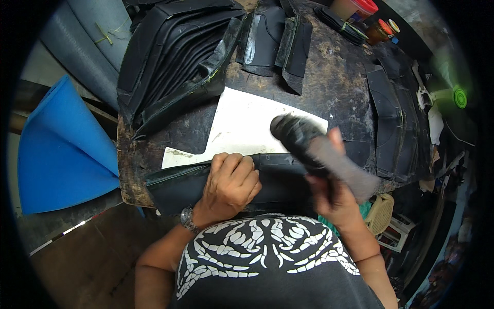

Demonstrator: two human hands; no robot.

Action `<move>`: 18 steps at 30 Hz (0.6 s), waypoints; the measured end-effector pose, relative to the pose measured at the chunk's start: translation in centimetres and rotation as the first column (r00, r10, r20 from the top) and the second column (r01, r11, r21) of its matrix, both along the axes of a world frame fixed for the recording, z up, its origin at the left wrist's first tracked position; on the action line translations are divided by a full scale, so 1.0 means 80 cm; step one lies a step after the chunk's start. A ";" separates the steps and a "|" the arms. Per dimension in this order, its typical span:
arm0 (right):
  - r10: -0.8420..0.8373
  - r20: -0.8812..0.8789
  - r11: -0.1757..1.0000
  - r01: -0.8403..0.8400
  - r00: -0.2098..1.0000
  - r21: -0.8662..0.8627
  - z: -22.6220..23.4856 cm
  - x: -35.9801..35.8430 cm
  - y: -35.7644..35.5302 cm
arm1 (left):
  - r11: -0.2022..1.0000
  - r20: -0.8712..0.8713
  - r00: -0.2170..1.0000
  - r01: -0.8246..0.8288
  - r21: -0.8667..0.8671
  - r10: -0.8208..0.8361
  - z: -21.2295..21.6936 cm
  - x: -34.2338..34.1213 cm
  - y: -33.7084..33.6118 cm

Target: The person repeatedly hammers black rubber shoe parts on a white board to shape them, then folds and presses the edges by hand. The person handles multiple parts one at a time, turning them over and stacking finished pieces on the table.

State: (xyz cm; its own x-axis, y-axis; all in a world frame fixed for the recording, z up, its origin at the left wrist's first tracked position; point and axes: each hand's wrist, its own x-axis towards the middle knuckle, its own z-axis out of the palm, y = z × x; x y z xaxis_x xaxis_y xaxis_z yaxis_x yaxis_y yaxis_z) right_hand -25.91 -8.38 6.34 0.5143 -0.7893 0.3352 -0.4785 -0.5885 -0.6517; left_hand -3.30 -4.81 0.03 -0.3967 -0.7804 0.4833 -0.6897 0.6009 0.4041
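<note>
Only real open spot was the white sheet [247,123] mid-table, bare between the left hand [231,183] and the rubber piles; the left hand pinned the black strip [175,188] along the near edge, so no way in there; the right hand [334,198] and its blurred dark brush [309,147] blocked the sheet's right corner; stacked black pieces [175,67] walled off the far left, more [396,123] on the right; jars [360,15] crowded the far corner.

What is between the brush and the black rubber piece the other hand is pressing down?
Nothing visible. The right hand holds the dark brush just above the black rubber piece, beside the left hand pressing it to the worn table.
</note>
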 end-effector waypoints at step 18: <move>-0.033 -0.263 0.998 0.018 0.964 -0.060 -0.001 -0.013 -0.001 | 0.982 -0.070 0.995 -0.082 -0.172 0.071 0.001 -0.006 -0.002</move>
